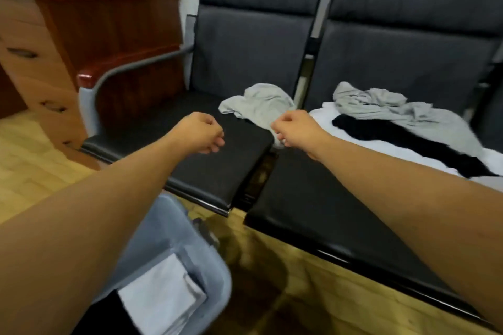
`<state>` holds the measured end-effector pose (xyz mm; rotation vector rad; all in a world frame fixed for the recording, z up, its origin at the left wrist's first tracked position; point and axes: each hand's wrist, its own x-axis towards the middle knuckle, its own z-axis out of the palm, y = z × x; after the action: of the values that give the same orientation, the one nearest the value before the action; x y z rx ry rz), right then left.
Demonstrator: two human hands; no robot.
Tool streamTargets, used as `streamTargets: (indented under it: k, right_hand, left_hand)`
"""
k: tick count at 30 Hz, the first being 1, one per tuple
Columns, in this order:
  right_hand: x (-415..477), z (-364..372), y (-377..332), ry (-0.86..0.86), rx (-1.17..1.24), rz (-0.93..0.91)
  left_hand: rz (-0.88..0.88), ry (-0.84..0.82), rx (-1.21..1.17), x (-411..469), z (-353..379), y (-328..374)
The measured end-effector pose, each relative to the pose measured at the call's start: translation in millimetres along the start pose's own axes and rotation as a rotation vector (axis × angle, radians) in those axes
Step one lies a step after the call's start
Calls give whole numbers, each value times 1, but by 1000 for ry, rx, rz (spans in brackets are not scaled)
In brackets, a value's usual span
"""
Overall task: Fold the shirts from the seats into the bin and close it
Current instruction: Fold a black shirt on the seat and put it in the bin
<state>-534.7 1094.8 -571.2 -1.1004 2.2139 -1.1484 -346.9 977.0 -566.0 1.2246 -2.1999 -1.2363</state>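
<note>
Both bare arms reach out over a row of dark padded seats point(206, 171); the left hand point(200, 132) hangs above the left seat cushion with its fingers curled in toward the palm and nothing in them. The right hand point(295, 130) sits over the gap between the two seats, fingers curled as well, right at the near edge of a crumpled grey shirt point(258, 102); a bit of pale cloth shows under the knuckles, but the blur hides whether the fingers pinch it, so I cannot tell.

That grey shirt lies in a heap at the back right corner of the left seat; on the right seat there is a pile of clothes: a second grey shirt point(381, 103) bunched at the back, a black garment point(408, 144) stretched across in front of it, and a white shirt point(481, 163) spread flat beneath both.

The pale blue bin point(190, 239) stands open on the wooden floor point(27, 171) in front of the left seat, partly under the left forearm; a folded white shirt point(163, 294) lies inside it, beside something dark. A wooden chest of drawers point(35, 62) stands to the left of the seats, beyond the grey armrest point(136, 65).
</note>
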Motion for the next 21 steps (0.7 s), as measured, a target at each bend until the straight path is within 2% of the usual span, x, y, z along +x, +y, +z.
streamTargets:
  k: [7, 13, 15, 19, 21]
  right_hand:
    - [-3, -149, 109, 222, -329, 103]
    - [4, -226, 194, 356, -498, 212]
    - [7, -236, 213, 300, -527, 206]
    - [7, -213, 248, 21, -636, 175]
    - [7, -203, 262, -23, -671, 148]
  left_hand:
    - [133, -204, -7, 39, 142, 85]
    - [246, -292, 73, 74, 258, 113]
    - [332, -307, 161, 81, 288, 118]
    - [515, -439, 371, 90, 338, 111]
    - [573, -420, 516, 94, 355, 103]
